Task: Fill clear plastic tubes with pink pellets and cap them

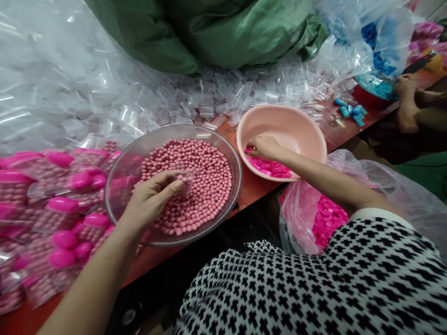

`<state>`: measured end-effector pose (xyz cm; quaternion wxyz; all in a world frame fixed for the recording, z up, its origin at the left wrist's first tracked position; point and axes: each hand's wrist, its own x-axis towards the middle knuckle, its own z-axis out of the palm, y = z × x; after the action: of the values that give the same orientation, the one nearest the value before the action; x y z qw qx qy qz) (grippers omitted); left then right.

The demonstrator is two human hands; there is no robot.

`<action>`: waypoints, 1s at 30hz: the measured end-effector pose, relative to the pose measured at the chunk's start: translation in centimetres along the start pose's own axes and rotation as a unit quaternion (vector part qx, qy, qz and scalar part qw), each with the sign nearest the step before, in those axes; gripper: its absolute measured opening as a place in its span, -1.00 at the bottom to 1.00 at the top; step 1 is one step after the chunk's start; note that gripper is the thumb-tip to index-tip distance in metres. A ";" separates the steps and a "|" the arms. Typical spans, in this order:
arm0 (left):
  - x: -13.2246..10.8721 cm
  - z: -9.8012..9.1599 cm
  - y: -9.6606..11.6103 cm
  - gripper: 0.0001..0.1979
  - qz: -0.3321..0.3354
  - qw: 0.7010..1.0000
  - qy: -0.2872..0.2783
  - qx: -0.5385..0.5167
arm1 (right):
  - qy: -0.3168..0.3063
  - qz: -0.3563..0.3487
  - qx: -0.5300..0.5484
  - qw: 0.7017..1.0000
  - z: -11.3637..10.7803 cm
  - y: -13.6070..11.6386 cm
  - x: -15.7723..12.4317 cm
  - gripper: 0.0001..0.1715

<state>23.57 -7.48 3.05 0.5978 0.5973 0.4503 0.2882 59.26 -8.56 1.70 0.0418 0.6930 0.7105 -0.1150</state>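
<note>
My left hand (pixel 155 193) is closed on a small clear plastic container (pixel 186 179) with some pink beads inside. It is above the wide see-through bowl (pixel 238 186), which holds a large heap of round pink beads (pixel 206 190). Inside the light pink basin (pixel 307 130), my right hand (pixel 265 146) reaches down with curled fingers around a bright pink cap (pixel 248 151). Further glossy pink caps (pixel 274 168) lie under that hand at the basin's near side. The fingertips of the right hand are partly hidden.
Filled containers with pink caps (pixel 63 204) pile up at the left. Empty clear containers (pixel 206 100) spread behind the bowls, below a green sack (pixel 244 32). A plastic bag of pink caps (pixel 328 221) sits by my lap. Another person's hand (pixel 407 102) is at the far right, near blue pieces (pixel 352 111).
</note>
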 end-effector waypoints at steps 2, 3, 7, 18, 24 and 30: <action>0.0 -0.3 -0.3 -0.58 0.010 1.000 0.004 -0.004 | -0.006 0.005 -0.019 1.000 0.3 -0.1 0.2 -0.67; 0.0 -0.4 -0.5 -0.58 0.016 1.000 0.004 -0.008 | -0.002 0.012 -0.016 1.000 0.3 0.0 0.1 -0.69; -0.3 -0.1 -0.4 -0.58 0.029 0.998 -0.004 -0.053 | 0.087 0.035 0.164 0.982 -1.2 0.5 -1.0 -0.77; -1.1 4.2 1.1 -0.52 0.071 0.964 -0.003 -0.255 | 0.083 -0.231 0.533 0.810 -2.4 -12.7 -2.9 -0.55; -1.9 2.0 0.3 -0.52 0.099 0.977 0.032 -0.188 | 0.147 -0.252 0.445 0.847 -3.0 -14.3 -2.5 -0.69; -2.1 1.2 0.1 -0.67 0.180 0.981 0.057 -0.043 | 0.160 -0.324 0.394 0.845 -4.0 -15.6 -2.5 -0.66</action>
<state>23.78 -9.92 3.41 0.5344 0.6251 0.3559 0.4438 44.20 -10.34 7.75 -0.3884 0.3907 0.7863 -0.2799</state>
